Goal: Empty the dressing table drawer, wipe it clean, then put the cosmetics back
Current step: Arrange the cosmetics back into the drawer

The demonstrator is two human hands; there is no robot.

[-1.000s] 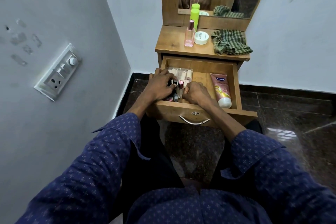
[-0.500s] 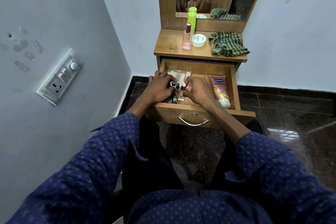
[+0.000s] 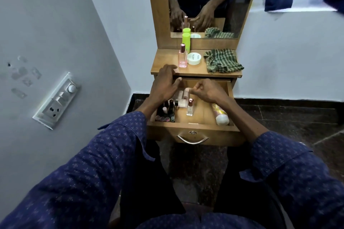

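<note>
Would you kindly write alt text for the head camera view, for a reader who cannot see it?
Seen from above, a seated person's left hand and right hand reach over an open wooden drawer holding small cosmetic bottles and a tube. The tabletop above carries a pink perfume bottle, a green bottle, a white jar and a striped cloth, below a mirror.

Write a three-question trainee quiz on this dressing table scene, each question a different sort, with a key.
1. True or false: the green striped cloth lies inside the open wooden drawer.
2. Multiple choice: what stands directly beside the round white cream jar on the wooden tabletop? A) a comb B) the pink glass perfume bottle C) a hairbrush
3. Fill in: the pink and white lotion tube lies along the drawer's ____ side, as seen from the head camera.

Key: 1 false, it lies on the tabletop; 2 B; 3 right.
</note>
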